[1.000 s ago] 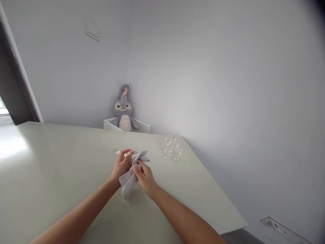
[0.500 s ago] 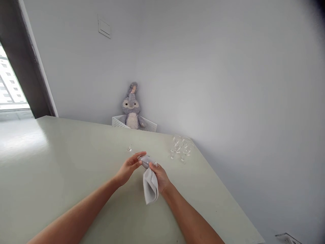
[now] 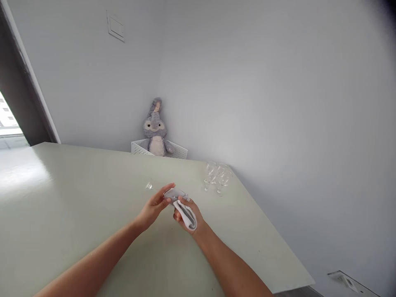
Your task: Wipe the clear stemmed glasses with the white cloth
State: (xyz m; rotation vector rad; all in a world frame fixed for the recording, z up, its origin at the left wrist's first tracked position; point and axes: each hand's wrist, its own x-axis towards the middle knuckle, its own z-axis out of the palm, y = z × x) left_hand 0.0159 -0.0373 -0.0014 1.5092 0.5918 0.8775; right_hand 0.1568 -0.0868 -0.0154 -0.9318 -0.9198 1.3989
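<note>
My left hand (image 3: 153, 208) is closed round a clear stemmed glass (image 3: 173, 194), thumb and fingers at its bowl. The glass lies tilted sideways in the air, its foot pointing left beyond my fingers. My right hand (image 3: 192, 212) grips a folded light grey cloth (image 3: 187, 215), part of which sits inside the bowl and part hangs over the fingers. Several clear stemmed glasses (image 3: 219, 179) stand close together on the pale green table (image 3: 93, 185), near its far right corner.
Behind the table's far edge, a grey plush rabbit (image 3: 155, 134) sits in a white perforated basket (image 3: 181, 152). Grey walls meet in the corner behind it. A switch plate (image 3: 116, 27) is at the upper left, and a wall socket (image 3: 349, 284) at the lower right.
The hanging cloth has swung up and right over my right hand, which has turned. My left hand has shifted slightly left with the glass. The whole view has shifted a little.
</note>
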